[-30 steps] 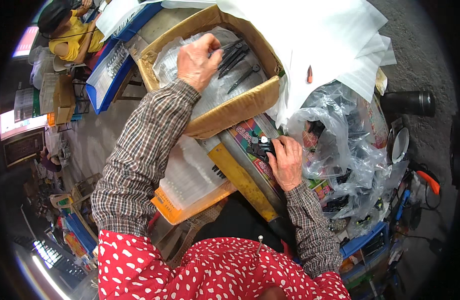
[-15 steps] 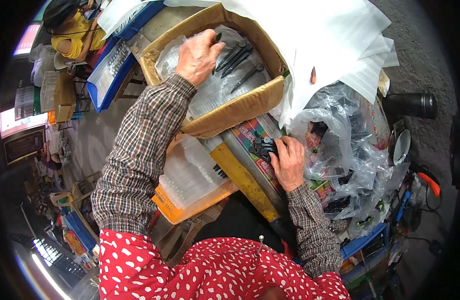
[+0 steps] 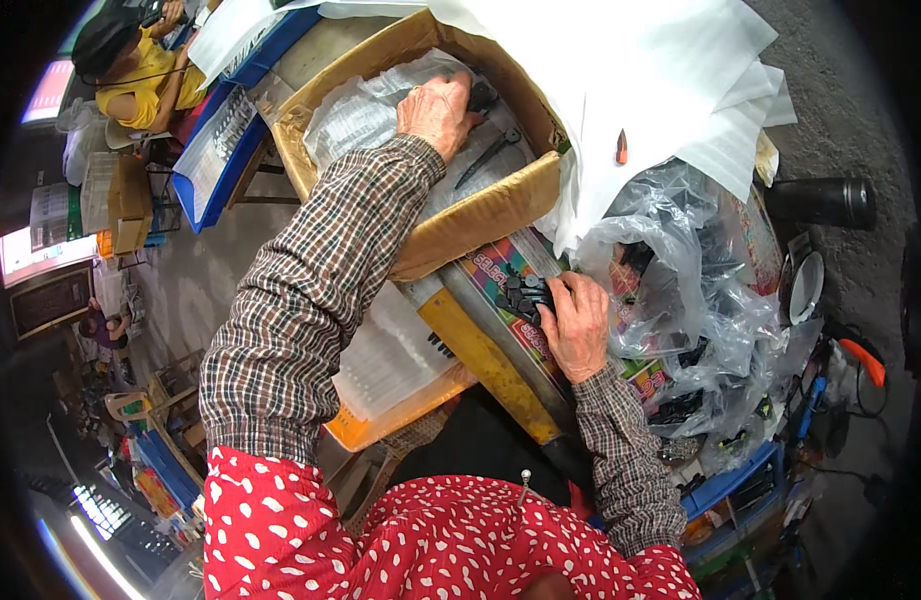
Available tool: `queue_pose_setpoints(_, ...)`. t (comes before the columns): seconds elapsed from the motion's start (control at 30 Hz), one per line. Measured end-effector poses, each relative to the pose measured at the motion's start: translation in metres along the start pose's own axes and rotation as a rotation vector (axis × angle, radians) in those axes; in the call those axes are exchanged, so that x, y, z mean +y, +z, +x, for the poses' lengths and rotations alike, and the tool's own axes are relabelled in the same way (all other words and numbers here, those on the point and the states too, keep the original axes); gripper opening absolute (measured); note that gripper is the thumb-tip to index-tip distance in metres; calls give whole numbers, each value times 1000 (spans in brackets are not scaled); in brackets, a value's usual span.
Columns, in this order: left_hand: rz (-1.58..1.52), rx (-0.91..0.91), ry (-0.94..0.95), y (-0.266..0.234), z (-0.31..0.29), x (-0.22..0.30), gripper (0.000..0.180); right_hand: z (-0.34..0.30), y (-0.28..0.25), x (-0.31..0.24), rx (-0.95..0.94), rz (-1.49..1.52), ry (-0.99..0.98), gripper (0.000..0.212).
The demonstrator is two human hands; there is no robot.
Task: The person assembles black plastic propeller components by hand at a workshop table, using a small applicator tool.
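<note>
My left hand is inside the cardboard box. Its fingers curl down over slim black hinged pieces, and the hand hides most of them. Beside it, one slim black piece with a round joint at its upper end lies on the clear plastic lining. My right hand rests lower down on a colourful printed surface, its fingers closed round a bunch of small black pieces.
A yellow-edged metal bar runs below the box, beside an orange tray with clear plastic sleeves. White sheets carry a small red-and-black pointed piece. Crumpled clear bags lie at right. A person in yellow sits far left near a blue tray.
My left hand has moved right and deeper into the box, onto the black pieces there; earlier it held up a black piece further left. My right hand stays almost still.
</note>
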State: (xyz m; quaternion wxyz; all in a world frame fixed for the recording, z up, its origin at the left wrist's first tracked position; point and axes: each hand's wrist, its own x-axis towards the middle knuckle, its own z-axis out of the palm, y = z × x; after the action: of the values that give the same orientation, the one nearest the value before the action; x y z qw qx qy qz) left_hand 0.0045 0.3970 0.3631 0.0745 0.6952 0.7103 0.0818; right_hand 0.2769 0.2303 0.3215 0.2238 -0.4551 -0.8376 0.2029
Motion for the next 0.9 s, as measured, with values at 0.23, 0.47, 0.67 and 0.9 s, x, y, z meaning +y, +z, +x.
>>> queue_pose_setpoints(0.23, -44, 27, -27, 5, 1, -10, 42, 1, 1, 0, -3, 6, 0, 47)
queue_pose_setpoints(0.47, -23, -102, -154, 0, 4, -2, 44, 2, 2, 2, -5, -7, 1, 45)
queue_pose_setpoints(0.67, -122, -251, -220, -8, 8, 4, 47, 2, 3, 2, -6, -1, 7, 44)
queue_pose_setpoints(0.9, -89, -136, -73, 6, -2, 6, 43, 2, 2, 3, 2, -14, -2, 45)
